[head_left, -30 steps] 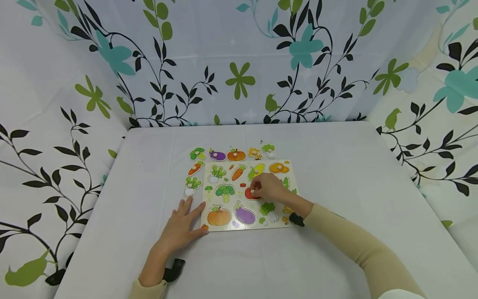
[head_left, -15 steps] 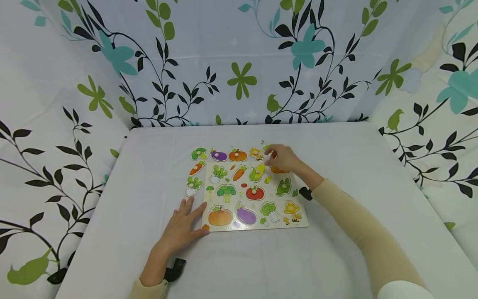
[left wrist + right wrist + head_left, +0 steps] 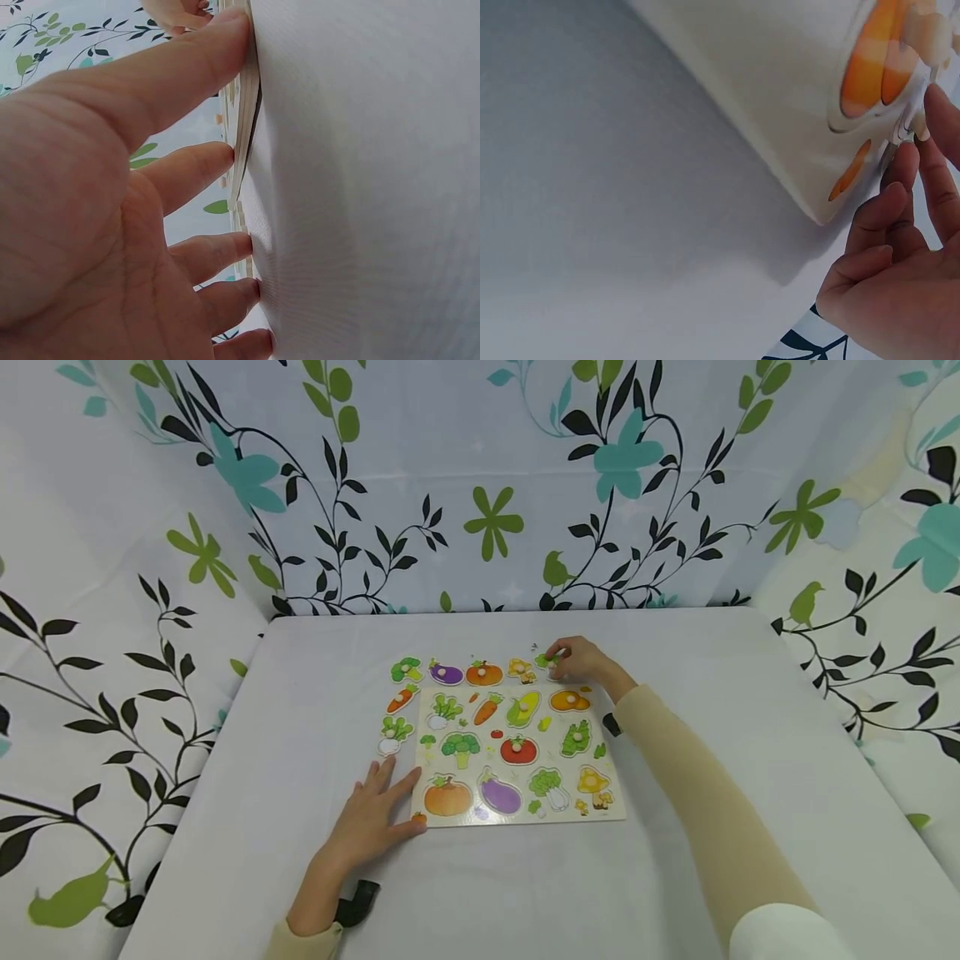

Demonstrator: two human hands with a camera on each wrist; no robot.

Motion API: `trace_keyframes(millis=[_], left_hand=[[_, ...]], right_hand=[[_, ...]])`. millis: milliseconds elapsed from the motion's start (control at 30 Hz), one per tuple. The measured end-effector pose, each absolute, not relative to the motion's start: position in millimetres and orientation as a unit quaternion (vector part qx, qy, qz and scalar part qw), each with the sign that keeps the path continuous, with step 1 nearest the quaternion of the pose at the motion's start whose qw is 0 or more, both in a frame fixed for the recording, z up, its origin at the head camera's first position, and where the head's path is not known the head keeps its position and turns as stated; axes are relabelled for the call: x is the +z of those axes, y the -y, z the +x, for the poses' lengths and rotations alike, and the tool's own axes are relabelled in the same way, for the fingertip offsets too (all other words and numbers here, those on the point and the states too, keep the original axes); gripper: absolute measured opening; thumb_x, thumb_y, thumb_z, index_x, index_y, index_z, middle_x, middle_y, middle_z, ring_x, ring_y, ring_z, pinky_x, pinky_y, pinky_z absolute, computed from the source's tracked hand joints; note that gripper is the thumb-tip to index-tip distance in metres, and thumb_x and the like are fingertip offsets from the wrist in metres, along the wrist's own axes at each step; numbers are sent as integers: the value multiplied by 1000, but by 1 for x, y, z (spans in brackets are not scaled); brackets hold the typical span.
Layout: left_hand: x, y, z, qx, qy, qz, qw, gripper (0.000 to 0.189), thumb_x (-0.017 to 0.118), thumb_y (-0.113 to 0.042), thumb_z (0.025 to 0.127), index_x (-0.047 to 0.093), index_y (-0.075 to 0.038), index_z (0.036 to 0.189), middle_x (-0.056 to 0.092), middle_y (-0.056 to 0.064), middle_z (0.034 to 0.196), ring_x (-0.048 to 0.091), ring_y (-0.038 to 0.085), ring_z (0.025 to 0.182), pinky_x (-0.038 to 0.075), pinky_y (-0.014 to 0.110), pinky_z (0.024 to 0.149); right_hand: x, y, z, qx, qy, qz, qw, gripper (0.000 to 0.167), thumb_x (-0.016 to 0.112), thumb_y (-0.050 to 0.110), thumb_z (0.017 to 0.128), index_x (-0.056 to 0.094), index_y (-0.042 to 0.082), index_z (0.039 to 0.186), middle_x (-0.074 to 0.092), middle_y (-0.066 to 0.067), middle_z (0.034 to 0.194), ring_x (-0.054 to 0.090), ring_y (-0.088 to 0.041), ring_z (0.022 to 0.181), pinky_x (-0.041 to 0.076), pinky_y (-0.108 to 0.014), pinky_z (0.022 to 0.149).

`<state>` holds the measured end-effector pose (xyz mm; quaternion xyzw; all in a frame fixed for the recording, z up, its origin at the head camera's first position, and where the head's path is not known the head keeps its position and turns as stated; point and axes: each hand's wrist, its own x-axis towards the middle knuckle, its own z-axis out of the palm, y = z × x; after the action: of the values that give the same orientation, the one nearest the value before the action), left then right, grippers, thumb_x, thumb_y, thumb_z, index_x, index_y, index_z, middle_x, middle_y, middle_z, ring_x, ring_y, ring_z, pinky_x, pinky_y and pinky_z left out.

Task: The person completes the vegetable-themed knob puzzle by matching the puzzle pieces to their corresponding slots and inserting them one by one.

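A wooden knob puzzle board [image 3: 517, 814] with vegetable pictures lies flat on the white table. My left hand [image 3: 371, 814] is spread at its front left corner, the thumb and index fingertip against the board's edge [image 3: 246, 105]. The other fingertips rest on the cloth. Beyond the far right corner, my right hand [image 3: 585, 660] pinches the bok choy puzzle piece [image 3: 545, 662] by its knob. In the right wrist view, thumb and fingertips close round that knob, and the piece is mostly hidden. The tomato piece [image 3: 519, 750], corn piece [image 3: 522, 708] and orange double-round piece [image 3: 570, 700] sit in the board.
Along the far side of the board lie broccoli [image 3: 406, 670], eggplant [image 3: 446, 673], pumpkin [image 3: 483, 673] and mushroom [image 3: 521, 671] pieces. Left of it are carrot [image 3: 402, 698] and white radish [image 3: 394, 735] pieces. A leaf-patterned curtain [image 3: 420, 485] hangs behind the table.
My right hand has moved from the tomato piece in the board to the bok choy piece beyond it, and its fingers have closed on the knob. My left hand has stayed at the corner.
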<state>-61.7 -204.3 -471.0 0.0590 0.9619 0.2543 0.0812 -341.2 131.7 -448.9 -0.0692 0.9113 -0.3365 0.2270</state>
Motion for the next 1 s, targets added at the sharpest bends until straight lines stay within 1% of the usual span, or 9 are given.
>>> trace_keyframes(millis=[100, 267, 400, 533, 667, 733, 800, 1000], left_hand=[[-470, 202, -62, 255, -962, 64, 79, 77, 78, -38, 79, 48, -13, 145, 22, 26, 159, 13, 51, 146, 20, 69, 112], [-471, 200, -63, 254, -962, 63, 82, 76, 78, -38, 79, 48, -13, 145, 22, 26, 159, 13, 50, 147, 20, 69, 113], [-471, 199, -64, 254, -961, 66, 85, 76, 78, -38, 80, 48, -12, 145, 21, 26, 159, 12, 50, 147, 19, 69, 113], [-468, 199, -64, 249, -962, 68, 86, 76, 77, -39, 81, 48, -11, 145, 21, 27, 159, 12, 51, 146, 20, 69, 112], [-465, 200, -64, 244, -964, 65, 87, 76, 77, -39, 81, 47, -11, 145, 21, 27, 159, 13, 51, 146, 20, 69, 112], [-464, 201, -63, 243, -964, 63, 88, 77, 77, -39, 81, 47, -12, 146, 21, 27, 159, 13, 51, 146, 20, 69, 112], [-464, 201, -63, 244, -964, 63, 89, 77, 77, -39, 81, 47, -12, 146, 21, 27, 159, 12, 51, 146, 20, 69, 112], [-465, 202, -63, 246, -963, 61, 91, 76, 77, -38, 81, 47, -11, 145, 21, 27, 159, 12, 51, 146, 20, 70, 112]], right_hand=[[-453, -132, -341, -331, -918, -72, 207, 31, 71, 12, 87, 64, 6, 116, 59, -15, 111, 50, -26, 93, 44, -35, 85], [-456, -134, -340, -324, -924, -66, 191, 21, 69, 13, 88, 66, 3, 106, 64, -11, 101, 52, -24, 91, 44, -35, 87], [-451, -138, -337, -337, -922, -75, 176, 17, 67, 15, 90, 67, 4, 104, 67, -11, 95, 54, -24, 88, 44, -33, 83], [-438, -138, -327, -344, -922, -91, 156, 17, 67, 14, 91, 69, 4, 104, 66, -10, 92, 52, -23, 83, 42, -30, 75], [-427, -135, -303, -334, -924, -114, 149, 13, 71, 14, 88, 70, 7, 99, 61, -6, 85, 48, -20, 75, 41, -27, 63], [-424, -135, -287, -333, -920, -133, 156, 11, 72, 13, 87, 71, 8, 96, 60, -4, 81, 48, -20, 72, 41, -27, 60], [-422, -134, -269, -334, -915, -154, 166, 10, 74, 13, 85, 72, 9, 94, 59, -3, 79, 48, -19, 72, 41, -27, 61], [-426, -134, -217, -331, -895, -206, 217, 7, 76, 10, 83, 73, 11, 89, 60, 1, 75, 51, -16, 70, 42, -26, 62]])
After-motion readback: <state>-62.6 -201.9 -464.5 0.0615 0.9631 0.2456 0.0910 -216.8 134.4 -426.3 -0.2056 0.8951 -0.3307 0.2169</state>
